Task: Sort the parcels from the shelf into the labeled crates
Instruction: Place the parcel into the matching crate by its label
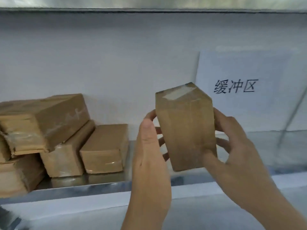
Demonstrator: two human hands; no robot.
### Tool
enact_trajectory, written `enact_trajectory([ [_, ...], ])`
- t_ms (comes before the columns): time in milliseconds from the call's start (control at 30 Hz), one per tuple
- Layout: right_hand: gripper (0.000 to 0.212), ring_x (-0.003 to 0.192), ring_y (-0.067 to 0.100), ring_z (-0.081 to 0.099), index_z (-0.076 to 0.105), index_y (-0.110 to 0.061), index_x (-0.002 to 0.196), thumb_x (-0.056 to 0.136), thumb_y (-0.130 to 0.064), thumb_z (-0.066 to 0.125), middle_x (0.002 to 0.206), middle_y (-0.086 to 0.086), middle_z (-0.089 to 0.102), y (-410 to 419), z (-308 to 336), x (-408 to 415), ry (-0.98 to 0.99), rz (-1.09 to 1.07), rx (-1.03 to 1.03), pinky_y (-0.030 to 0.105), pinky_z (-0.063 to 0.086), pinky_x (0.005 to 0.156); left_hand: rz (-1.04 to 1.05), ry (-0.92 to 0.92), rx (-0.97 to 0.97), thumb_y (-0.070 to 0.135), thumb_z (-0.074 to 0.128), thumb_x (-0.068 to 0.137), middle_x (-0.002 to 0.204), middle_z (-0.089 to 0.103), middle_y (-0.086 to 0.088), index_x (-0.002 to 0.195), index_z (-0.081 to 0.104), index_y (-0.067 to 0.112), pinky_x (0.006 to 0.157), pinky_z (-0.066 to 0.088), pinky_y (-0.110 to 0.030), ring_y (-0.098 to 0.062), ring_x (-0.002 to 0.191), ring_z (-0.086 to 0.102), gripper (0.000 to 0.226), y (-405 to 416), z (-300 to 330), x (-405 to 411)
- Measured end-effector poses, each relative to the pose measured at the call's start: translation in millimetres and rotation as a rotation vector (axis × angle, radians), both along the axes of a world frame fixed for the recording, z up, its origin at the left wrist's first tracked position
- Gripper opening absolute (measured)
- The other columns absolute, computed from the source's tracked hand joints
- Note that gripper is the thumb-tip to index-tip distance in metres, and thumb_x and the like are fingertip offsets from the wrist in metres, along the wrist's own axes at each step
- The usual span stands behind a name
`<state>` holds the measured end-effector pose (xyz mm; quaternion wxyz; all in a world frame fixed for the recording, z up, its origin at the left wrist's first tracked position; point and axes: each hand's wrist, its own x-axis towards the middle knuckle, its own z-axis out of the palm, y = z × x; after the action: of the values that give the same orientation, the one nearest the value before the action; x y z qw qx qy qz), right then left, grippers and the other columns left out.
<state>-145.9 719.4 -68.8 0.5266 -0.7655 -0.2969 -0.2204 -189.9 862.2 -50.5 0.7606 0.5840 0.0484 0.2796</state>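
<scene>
Fingers of the right hand (pixel 232 143) wrap round the right side of a tall brown cardboard parcel sealed with clear tape (pixel 184 127), with the thumb pressed on its front lower corner. Fingers of the left hand (pixel 149 146) curl behind the left side, fingertips showing past the edge while the palm faces the box. Both hands grasp the parcel, which stands upright in the air, raised clear of the shiny metal shelf (pixel 83 185) and slightly in front of it.

To the left, 4 or more similar brown taped parcels (pixel 66 138) lie in a loose pile on the shelf, some leaning on one another, and the top 1 has a torn, crumpled end. On the white back wall to the right hangs a white paper sign with 3 black Chinese characters (pixel 234 86). No crates appear in view.

Judging from this, the parcel has been picked up and must next go to a crate. The tape looks slick, so a loose grip could let the box slide down. No address label shows on the faces in view, so it might go to the wrong crate unless turned and read. The leaning pile could also topple if an arm brushed it.
</scene>
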Motion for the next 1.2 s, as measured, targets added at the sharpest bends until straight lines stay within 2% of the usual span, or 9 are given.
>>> enact_trajectory([
  [67, 0.060, 0.121, -0.003, 0.058, 0.050, -0.047, 0.139, 0.087, -0.019, 0.057, 0.120, -0.020, 0.060, -42.6, -7.6, 14.9, 0.042, -0.048, -0.009, 0.008, 0.050, 0.086, -0.127, 0.040, -0.041, 0.073, 0.034, 0.059, 0.074, 0.075, 0.025, 0.101, 0.062, 0.044, 0.061, 0.061, -0.017, 0.001, 0.072, 0.075, 0.058, -32.3, 1.1, 2.1],
  [167, 0.032, 0.123, 0.012, 0.064, 0.065, -0.028, 0.117, 0.092, -0.010, 0.059, 0.103, -0.014, 0.074, -114.6, -16.7, 22.2, 0.233, -0.043, 0.220, 0.014, 0.056, 0.083, -0.225, 0.112, -0.057, 0.084, 0.039, 0.046, 0.087, 0.082, 0.011, 0.098, 0.068, 0.033, 0.094, 0.063, -0.042, -0.016, 0.096, 0.078, 0.079, -85.9, 0.1, 4.6],
  [267, 0.021, 0.117, 0.013, 0.065, 0.069, -0.039, 0.109, 0.095, -0.037, 0.053, 0.114, -0.010, 0.072, -185.1, -35.4, 3.8, 0.244, -0.106, 0.316, 0.033, 0.056, 0.093, -0.318, 0.164, 0.022, 0.088, 0.039, 0.052, 0.089, 0.081, 0.002, 0.074, 0.073, 0.029, 0.108, 0.055, -0.051, -0.021, 0.104, 0.074, 0.072, -146.6, -0.7, -1.4],
  [367, 0.030, 0.112, 0.017, 0.068, 0.068, -0.015, 0.089, 0.110, -0.025, 0.049, 0.086, -0.013, 0.076, -250.3, -39.9, -15.5, 0.388, -0.226, 0.468, 0.035, 0.059, 0.079, -0.406, 0.211, 0.100, 0.076, 0.044, 0.082, 0.086, 0.081, 0.010, 0.073, 0.079, 0.034, 0.093, 0.055, -0.037, -0.009, 0.087, 0.075, 0.055, -214.7, -7.6, -0.4],
  [467, 0.055, 0.086, 0.007, 0.070, 0.060, 0.004, 0.092, 0.103, -0.049, 0.049, 0.086, -0.002, 0.074, -312.9, -46.6, -47.9, 0.334, -0.289, 0.531, 0.017, 0.056, 0.070, -0.506, 0.252, 0.219, 0.023, 0.054, 0.109, 0.106, 0.081, -0.002, 0.093, 0.070, 0.017, 0.068, 0.052, -0.019, -0.008, 0.068, 0.071, 0.024, -289.4, -28.8, 8.5],
  [600, 0.015, 0.090, 0.009, 0.072, 0.063, -0.013, 0.106, 0.097, -0.024, 0.067, 0.097, -0.004, 0.076, -413.7, -71.4, -87.8, 0.341, -0.424, 0.523, 0.018, 0.055, 0.064, -0.573, 0.297, 0.245, -0.005, 0.047, 0.102, 0.097, 0.080, 0.000, 0.111, 0.069, 0.026, 0.063, 0.065, -0.030, -0.013, 0.082, 0.076, 0.039, -401.0, -58.4, -6.9],
  [800, 0.035, 0.116, 0.012, 0.069, 0.061, -0.026, 0.131, 0.096, -0.027, 0.062, 0.123, -0.008, 0.073, -551.5, -90.4, -133.4, 0.290, -0.505, 0.551, 0.038, 0.061, 0.088, -0.715, 0.301, 0.229, 0.001, 0.042, 0.110, 0.082, 0.077, 0.011, 0.107, 0.064, 0.034, 0.071, 0.066, -0.045, -0.007, 0.079, 0.075, 0.039, -552.1, -85.0, -18.1],
  [1067, 0.052, 0.111, -0.004, 0.067, 0.046, -0.046, 0.140, 0.108, -0.005, 0.046, 0.123, -0.026, 0.069, -670.3, -126.7, -165.0, 0.395, -0.776, 0.539, 0.017, 0.058, 0.082, -1.013, 0.200, 0.464, 0.025, 0.078, 0.086, 0.109, 0.079, 0.015, 0.110, 0.065, 0.050, 0.081, 0.066, -0.036, -0.014, 0.116, 0.071, 0.037, -691.4, -130.6, -19.7],
  [1200, 0.075, 0.118, -0.002, 0.061, 0.026, -0.072, 0.136, 0.083, -0.049, 0.074, 0.124, -0.035, 0.057, -725.0, -135.2, -164.8, 0.483, -1.059, 0.369, 0.025, 0.060, 0.086, -1.243, 0.207, 0.441, 0.031, 0.074, 0.093, 0.111, 0.079, 0.016, 0.107, 0.071, 0.052, 0.088, 0.065, -0.041, -0.010, 0.110, 0.073, 0.025, -763.3, -140.7, -7.7],
])
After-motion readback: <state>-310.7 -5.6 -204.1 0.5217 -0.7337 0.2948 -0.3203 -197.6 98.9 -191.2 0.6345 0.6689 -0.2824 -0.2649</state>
